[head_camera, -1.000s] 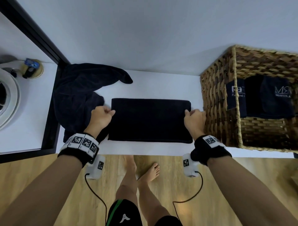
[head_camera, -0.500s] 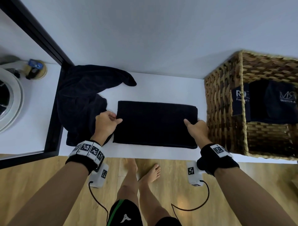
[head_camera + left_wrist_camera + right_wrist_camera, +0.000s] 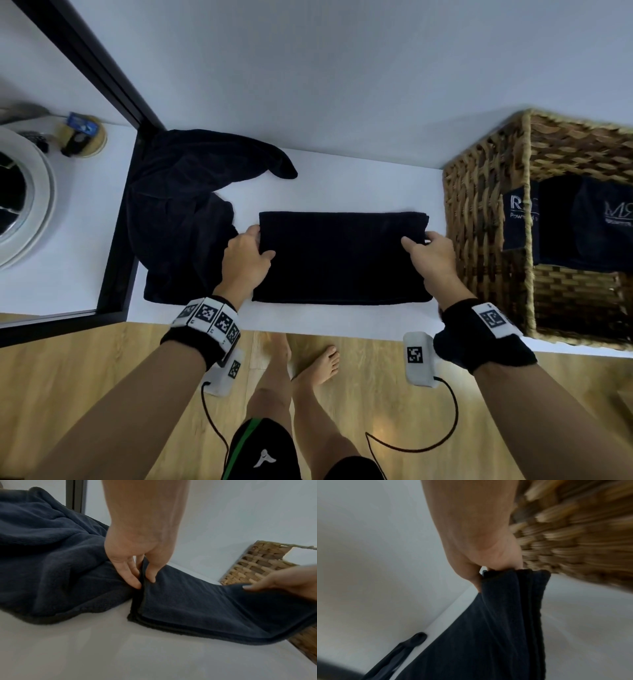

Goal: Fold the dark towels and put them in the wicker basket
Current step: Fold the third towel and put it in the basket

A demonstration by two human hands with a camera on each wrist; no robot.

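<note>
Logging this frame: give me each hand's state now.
Left hand: pinches the left edge of the folded dark rectangular towel.
Right hand: grips that towel's right edge, beside the woven wicker basket.

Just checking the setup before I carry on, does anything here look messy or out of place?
Only the unfolded dark towel, crumpled at the counter's left end beside the folded towel both hands hold. Nothing looks spilled or damaged.
</note>
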